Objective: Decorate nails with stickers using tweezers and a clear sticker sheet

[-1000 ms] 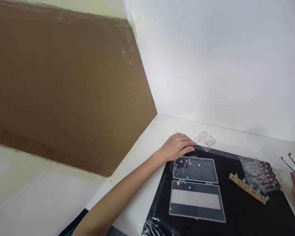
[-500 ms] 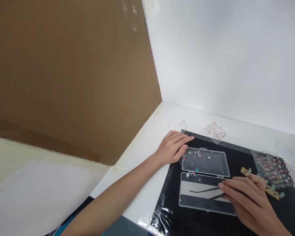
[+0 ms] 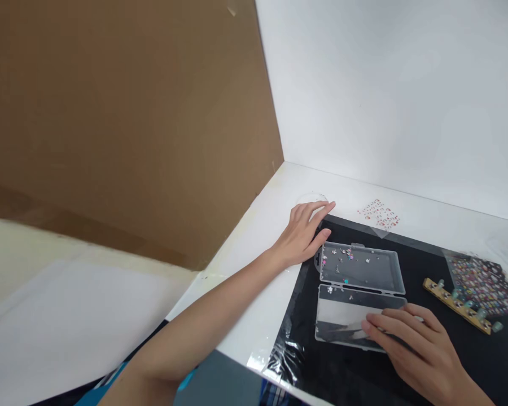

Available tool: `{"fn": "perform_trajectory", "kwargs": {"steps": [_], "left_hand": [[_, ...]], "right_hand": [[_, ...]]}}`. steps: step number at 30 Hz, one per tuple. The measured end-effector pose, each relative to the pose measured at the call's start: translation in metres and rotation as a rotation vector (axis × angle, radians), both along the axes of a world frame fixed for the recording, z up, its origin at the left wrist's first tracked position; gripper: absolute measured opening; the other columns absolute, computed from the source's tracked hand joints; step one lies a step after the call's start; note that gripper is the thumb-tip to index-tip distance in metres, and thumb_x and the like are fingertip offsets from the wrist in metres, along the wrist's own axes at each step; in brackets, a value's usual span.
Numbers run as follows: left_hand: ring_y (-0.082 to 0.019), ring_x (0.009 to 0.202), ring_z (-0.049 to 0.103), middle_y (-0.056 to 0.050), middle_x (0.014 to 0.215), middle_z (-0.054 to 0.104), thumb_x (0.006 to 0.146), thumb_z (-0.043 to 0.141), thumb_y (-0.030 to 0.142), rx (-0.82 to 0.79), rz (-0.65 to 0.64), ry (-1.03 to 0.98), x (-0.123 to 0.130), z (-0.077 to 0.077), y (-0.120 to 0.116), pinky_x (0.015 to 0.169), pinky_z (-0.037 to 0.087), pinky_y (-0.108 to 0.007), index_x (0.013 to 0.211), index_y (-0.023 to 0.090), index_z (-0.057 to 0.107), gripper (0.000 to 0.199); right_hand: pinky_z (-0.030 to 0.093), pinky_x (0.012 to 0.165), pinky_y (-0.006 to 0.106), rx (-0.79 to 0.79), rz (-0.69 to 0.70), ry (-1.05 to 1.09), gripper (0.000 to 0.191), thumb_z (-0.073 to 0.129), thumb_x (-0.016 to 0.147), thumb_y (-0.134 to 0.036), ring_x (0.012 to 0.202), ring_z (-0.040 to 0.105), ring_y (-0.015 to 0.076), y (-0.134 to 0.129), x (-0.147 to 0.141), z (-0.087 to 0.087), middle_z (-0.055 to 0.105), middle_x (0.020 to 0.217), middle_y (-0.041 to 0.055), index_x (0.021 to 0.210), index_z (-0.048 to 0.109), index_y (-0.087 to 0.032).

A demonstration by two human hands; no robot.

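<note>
My left hand [image 3: 302, 234] is spread with its palm down at the upper left corner of a clear plastic case [image 3: 363, 291]. Its thumb is by the case's rim, and its fingertips reach toward a clear round disc [image 3: 311, 197], which it partly covers. Small rhinestones and flower-shaped gems [image 3: 347, 255] lie scattered in the upper half of the opened case. Over the lower half, my right hand [image 3: 421, 347] pinches dark tweezers [image 3: 355, 331], their tips pointing left and blurred. A few silvery gems [image 3: 330, 290] sit in that lower half's top left corner.
Right of the case lies a wooden strip [image 3: 455, 304] carrying several pale green nail tips. Beyond it is a sheet of colourful gems [image 3: 485, 285]. A clear sheet with red stickers [image 3: 380, 215] lies behind the black mat [image 3: 419, 256]. A brown board [image 3: 131, 129] stands at left.
My left hand has shifted away from me, its fingers more spread and its thumb raised. My right hand has moved left over the case's lower half with the tweezers, uncovering the wooden strip.
</note>
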State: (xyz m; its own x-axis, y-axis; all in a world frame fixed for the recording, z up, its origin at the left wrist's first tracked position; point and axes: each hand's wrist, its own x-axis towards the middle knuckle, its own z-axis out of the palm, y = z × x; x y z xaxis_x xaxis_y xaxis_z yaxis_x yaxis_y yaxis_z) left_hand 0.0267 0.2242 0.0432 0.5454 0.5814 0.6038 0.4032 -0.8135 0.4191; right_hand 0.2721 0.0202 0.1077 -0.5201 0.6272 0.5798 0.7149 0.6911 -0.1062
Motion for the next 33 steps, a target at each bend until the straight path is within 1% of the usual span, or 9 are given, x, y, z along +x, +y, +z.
{"fn": "perform_trajectory", "kwargs": {"steps": [2, 5, 8, 11, 19, 25, 33], "left_hand": [[-0.035, 0.149, 0.05, -0.016, 0.163, 0.049, 0.12, 0.027, 0.053, -0.041, -0.01, 0.043, 0.0, -0.002, -0.001, 0.123, 0.041, -0.056, 0.172, 0.031, 0.025, 0.057], [-0.036, 0.152, 0.047, -0.017, 0.166, 0.045, 0.12, 0.026, 0.055, -0.095, -0.038, 0.09, 0.0, -0.003, -0.001, 0.123, 0.043, -0.058, 0.172, 0.03, 0.023, 0.058], [-0.037, 0.156, 0.044, -0.018, 0.167, 0.043, 0.12, 0.027, 0.055, -0.135, -0.05, 0.11, -0.001, -0.003, -0.001, 0.126, 0.042, -0.06, 0.172, 0.029, 0.021, 0.059], [-0.038, 0.158, 0.042, -0.019, 0.168, 0.041, 0.12, 0.029, 0.055, -0.16, -0.045, 0.116, -0.001, -0.004, 0.0, 0.128, 0.042, -0.062, 0.172, 0.029, 0.02, 0.059], [-0.038, 0.157, 0.043, -0.02, 0.167, 0.042, 0.119, 0.03, 0.055, -0.158, -0.03, 0.109, 0.0, -0.008, 0.0, 0.128, 0.042, -0.063, 0.17, 0.027, 0.02, 0.059], [-0.038, 0.157, 0.043, -0.021, 0.167, 0.042, 0.119, 0.029, 0.056, -0.16, -0.025, 0.103, 0.0, -0.009, 0.0, 0.128, 0.041, -0.063, 0.169, 0.025, 0.02, 0.06], [-0.037, 0.159, 0.042, -0.022, 0.168, 0.042, 0.119, 0.027, 0.058, -0.152, -0.019, 0.113, 0.001, -0.007, 0.001, 0.13, 0.039, -0.061, 0.168, 0.024, 0.021, 0.06]], "right_hand": [[0.048, 0.098, 0.032, 0.006, -0.005, -0.01, 0.033, 0.048, 0.112, -0.002, 0.088, 0.078, 0.0115, 0.001, 0.003, -0.001, 0.086, 0.1, 0.0011, 0.117, 0.076, -0.02], [0.048, 0.094, 0.035, 0.013, -0.058, -0.018, 0.03, 0.056, 0.108, 0.001, 0.086, 0.077, 0.0138, 0.003, 0.009, -0.001, 0.085, 0.098, 0.0025, 0.119, 0.076, -0.019], [0.047, 0.092, 0.037, 0.009, -0.09, -0.01, 0.029, 0.061, 0.106, 0.001, 0.089, 0.076, 0.0162, 0.004, 0.013, -0.001, 0.084, 0.1, 0.0041, 0.122, 0.076, -0.018], [0.047, 0.093, 0.037, -0.005, -0.096, -0.003, 0.03, 0.061, 0.106, 0.001, 0.092, 0.076, 0.017, 0.005, 0.014, -0.003, 0.084, 0.101, 0.0048, 0.123, 0.076, -0.018], [0.049, 0.094, 0.036, -0.016, -0.081, 0.014, 0.031, 0.06, 0.105, 0.001, 0.091, 0.077, 0.0162, 0.006, 0.007, -0.011, 0.083, 0.099, 0.0037, 0.123, 0.075, -0.019], [0.05, 0.092, 0.034, -0.028, -0.074, 0.035, 0.028, 0.061, 0.106, 0.0, 0.087, 0.077, 0.0141, 0.006, 0.001, -0.009, 0.083, 0.098, 0.0025, 0.121, 0.074, -0.02], [0.049, 0.094, 0.035, -0.014, -0.074, 0.022, 0.029, 0.061, 0.105, 0.0, 0.087, 0.077, 0.0146, 0.006, 0.0, -0.01, 0.083, 0.097, 0.0023, 0.121, 0.075, -0.02]]}}
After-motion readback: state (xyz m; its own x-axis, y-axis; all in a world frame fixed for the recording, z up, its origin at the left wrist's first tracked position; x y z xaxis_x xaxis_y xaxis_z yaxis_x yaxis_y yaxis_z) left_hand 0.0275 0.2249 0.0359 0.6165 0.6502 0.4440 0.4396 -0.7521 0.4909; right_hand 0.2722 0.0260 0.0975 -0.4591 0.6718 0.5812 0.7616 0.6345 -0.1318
